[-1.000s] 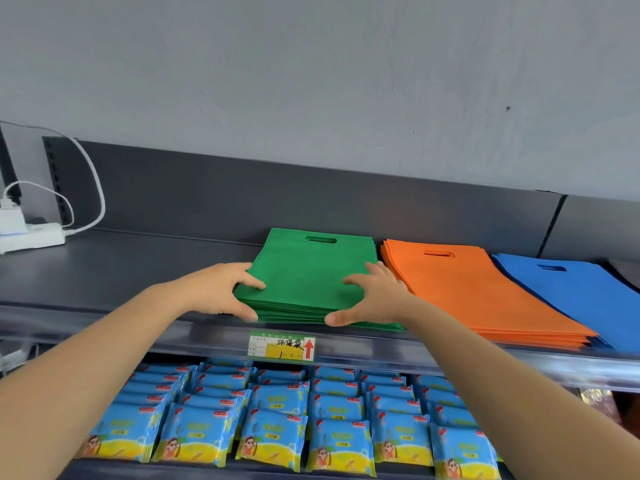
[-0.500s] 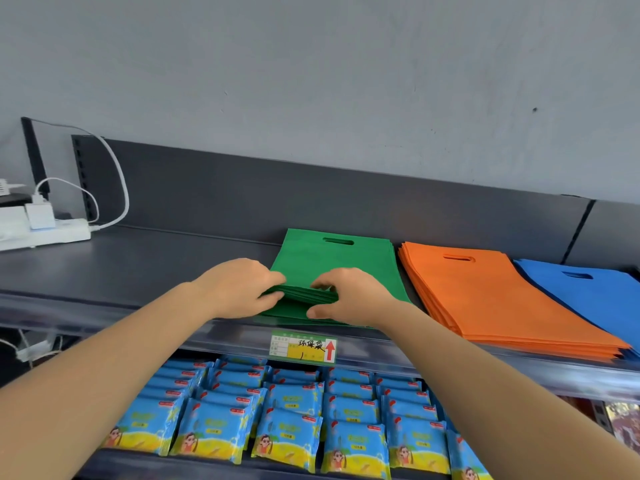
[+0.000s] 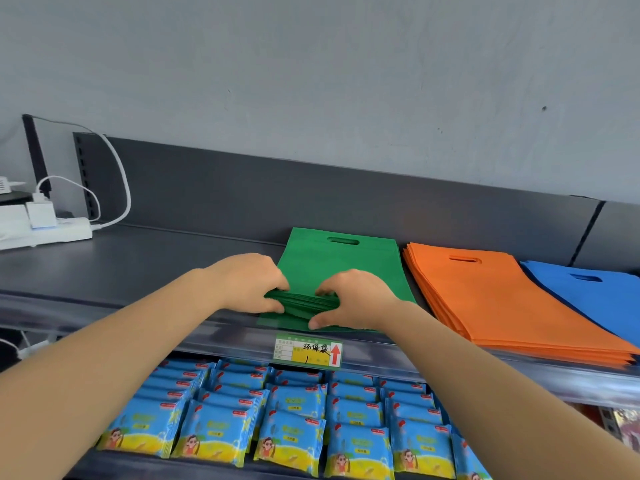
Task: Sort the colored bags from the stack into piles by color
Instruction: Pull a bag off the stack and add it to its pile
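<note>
A dark grey shelf (image 3: 156, 265) runs across the middle of the frame, and rows of blue snack packets (image 3: 294, 420) fill the level below it. At centre right lies a pile of orange bags (image 3: 502, 306), with the green bags (image 3: 339, 265) just left of it and the blue bags (image 3: 595, 296) at the right edge. The left hand (image 3: 249, 282) and the right hand (image 3: 353, 299) both curl round the green pile's near edge, bunching it between them. A white power strip (image 3: 45, 230) sits at the left, and a price label (image 3: 308, 355) is fixed to the shelf front.
</note>
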`<action>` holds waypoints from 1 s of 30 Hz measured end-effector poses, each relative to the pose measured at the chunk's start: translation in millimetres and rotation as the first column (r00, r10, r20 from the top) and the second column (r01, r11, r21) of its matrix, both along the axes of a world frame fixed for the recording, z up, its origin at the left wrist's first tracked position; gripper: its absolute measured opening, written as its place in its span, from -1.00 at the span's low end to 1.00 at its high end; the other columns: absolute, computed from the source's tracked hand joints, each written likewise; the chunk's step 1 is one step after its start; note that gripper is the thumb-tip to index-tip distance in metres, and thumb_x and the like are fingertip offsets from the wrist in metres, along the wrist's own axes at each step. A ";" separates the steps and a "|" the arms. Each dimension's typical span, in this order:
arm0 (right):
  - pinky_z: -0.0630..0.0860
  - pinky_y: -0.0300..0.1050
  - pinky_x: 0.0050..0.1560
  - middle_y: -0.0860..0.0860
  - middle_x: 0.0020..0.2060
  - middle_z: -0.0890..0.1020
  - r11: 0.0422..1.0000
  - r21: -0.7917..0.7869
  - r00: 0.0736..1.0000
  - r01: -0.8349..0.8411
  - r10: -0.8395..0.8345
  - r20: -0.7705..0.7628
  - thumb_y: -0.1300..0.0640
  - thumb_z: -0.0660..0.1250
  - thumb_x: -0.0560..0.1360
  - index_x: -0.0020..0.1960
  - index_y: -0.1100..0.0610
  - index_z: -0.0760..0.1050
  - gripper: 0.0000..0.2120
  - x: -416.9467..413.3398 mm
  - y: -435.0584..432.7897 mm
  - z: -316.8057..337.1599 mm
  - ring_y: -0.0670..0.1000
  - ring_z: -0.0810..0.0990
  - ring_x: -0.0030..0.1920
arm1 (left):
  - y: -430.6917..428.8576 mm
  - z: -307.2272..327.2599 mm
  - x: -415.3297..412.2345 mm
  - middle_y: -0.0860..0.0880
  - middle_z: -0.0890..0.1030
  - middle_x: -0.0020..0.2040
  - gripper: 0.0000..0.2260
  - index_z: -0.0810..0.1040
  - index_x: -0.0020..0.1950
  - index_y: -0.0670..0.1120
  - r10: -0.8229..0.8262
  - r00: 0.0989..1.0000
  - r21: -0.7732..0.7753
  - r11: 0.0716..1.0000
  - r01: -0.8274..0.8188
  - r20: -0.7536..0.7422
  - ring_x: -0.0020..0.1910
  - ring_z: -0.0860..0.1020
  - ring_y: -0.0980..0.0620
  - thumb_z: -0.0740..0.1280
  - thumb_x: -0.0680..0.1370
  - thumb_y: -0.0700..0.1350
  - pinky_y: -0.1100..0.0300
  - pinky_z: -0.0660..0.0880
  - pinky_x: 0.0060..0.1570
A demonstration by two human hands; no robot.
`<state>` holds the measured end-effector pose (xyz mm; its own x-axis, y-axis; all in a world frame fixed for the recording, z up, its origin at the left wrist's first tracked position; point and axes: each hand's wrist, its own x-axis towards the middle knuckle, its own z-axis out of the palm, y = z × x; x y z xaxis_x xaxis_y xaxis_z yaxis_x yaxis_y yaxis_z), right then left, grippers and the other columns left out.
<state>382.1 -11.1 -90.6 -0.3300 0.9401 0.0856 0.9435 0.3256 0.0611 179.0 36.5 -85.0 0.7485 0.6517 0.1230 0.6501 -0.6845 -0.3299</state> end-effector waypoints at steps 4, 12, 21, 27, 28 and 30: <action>0.58 0.02 0.01 0.02 0.03 0.63 0.999 0.030 0.999 0.016 -0.017 0.028 -0.23 0.33 0.45 0.22 0.07 0.50 -0.52 0.9 -1.4 1.5 0.10 0.58 0.04 | 3.2 -7.0 -0.1 0.01 0.63 -0.06 -0.69 0.50 0.22 0.00 0.007 0.996 0.018 1.000 -0.008 0.084 -0.10 0.57 0.03 0.17 0.60 0.13 0.08 0.51 -0.10; 0.47 -0.11 -0.25 0.05 -0.19 0.58 0.942 0.247 0.962 0.225 -0.175 -0.208 0.08 0.19 0.59 0.13 0.11 0.42 -0.84 3.9 2.2 9.9 0.15 0.57 -0.18 | -9.6 -6.0 -4.0 -0.01 0.49 -0.20 -0.64 0.52 -0.11 -0.11 -0.374 0.867 0.569 0.812 0.133 0.330 -0.28 0.48 0.01 0.37 0.40 0.19 0.18 0.43 -0.35; 0.52 -0.14 -0.23 0.01 -0.09 0.66 0.944 0.270 0.960 0.191 -0.122 -0.252 0.08 0.20 0.60 0.43 -0.07 0.34 -0.61 6.7 -5.8 10.5 0.03 0.50 -0.26 | 13.6 -25.4 -1.1 0.17 0.32 0.47 -0.50 0.38 0.45 0.09 0.301 0.926 -0.511 0.846 -0.148 0.230 0.44 0.31 0.11 0.29 0.54 0.19 0.09 0.26 0.43; 0.52 -0.16 -0.22 -0.01 -0.13 0.66 0.965 0.246 0.990 0.094 -0.065 -0.124 0.09 0.21 0.57 0.42 -0.12 0.35 -0.57 3.0 -18.7 4.7 0.05 0.53 -0.23 | 19.3 -23.8 -2.8 0.17 0.48 0.35 -0.53 0.44 0.38 0.13 0.353 0.891 -0.567 0.812 -0.140 0.286 0.34 0.42 0.09 0.38 0.49 0.16 0.15 0.32 0.36; 0.54 -0.16 -0.19 -0.01 -0.12 0.66 0.968 0.238 0.993 0.078 -0.054 -0.106 0.08 0.21 0.57 0.42 -0.12 0.35 -0.57 1.8 -20.3 2.5 0.06 0.58 -0.18 | 18.2 -22.8 -5.3 0.19 0.54 0.26 -0.55 0.47 0.32 0.15 0.376 0.867 -0.598 0.793 -0.118 0.327 0.26 0.48 0.11 0.42 0.46 0.14 0.15 0.37 0.32; 0.56 -0.14 -0.14 0.00 -0.08 0.67 0.970 0.234 0.996 0.060 -0.041 -0.085 0.07 0.22 0.56 0.42 -0.11 0.36 -0.57 -0.2 -21.7 -1.6 0.07 0.62 -0.09 | 15.3 -21.1 -10.1 0.21 0.60 0.11 -0.63 0.54 0.21 0.15 0.409 0.836 -0.625 0.774 -0.104 0.367 0.12 0.55 0.13 0.47 0.42 0.13 0.17 0.45 0.21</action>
